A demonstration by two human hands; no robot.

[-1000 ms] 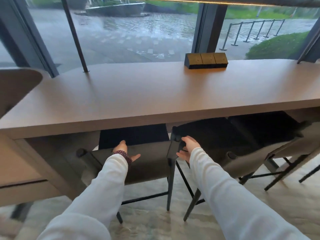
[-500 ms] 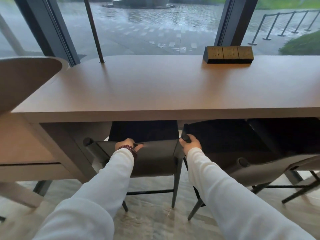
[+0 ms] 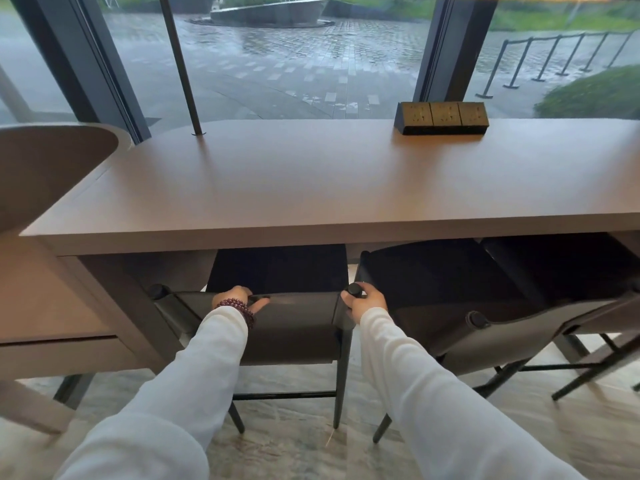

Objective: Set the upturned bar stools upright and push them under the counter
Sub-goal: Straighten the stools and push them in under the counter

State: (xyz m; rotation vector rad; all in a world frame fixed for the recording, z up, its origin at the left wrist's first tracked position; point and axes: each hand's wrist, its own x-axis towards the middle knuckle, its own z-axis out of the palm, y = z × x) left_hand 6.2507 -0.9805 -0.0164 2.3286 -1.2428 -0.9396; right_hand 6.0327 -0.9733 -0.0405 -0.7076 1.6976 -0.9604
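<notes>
Counter (image 3: 311, 188) matt smooth; bar stool (image 3: 294, 327) back dark leather-like, slight sheen; floor (image 3: 291, 448) veined polished stone.

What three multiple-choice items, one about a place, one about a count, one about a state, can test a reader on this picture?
1. Where does the socket block stand?
A. on the floor
B. on the counter, far right
C. on a stool seat

2. How many socket faces does the block show?
A. one
B. three
C. five

3. How does the stool held by both hands stand?
A. upright, legs on the floor
B. upturned on the counter
C. lying on its side

Answers: 1 B, it rests on the countertop near the window. 2 B, three square plates side by side. 3 A, the left hand and right hand grip its backrest top.
</notes>
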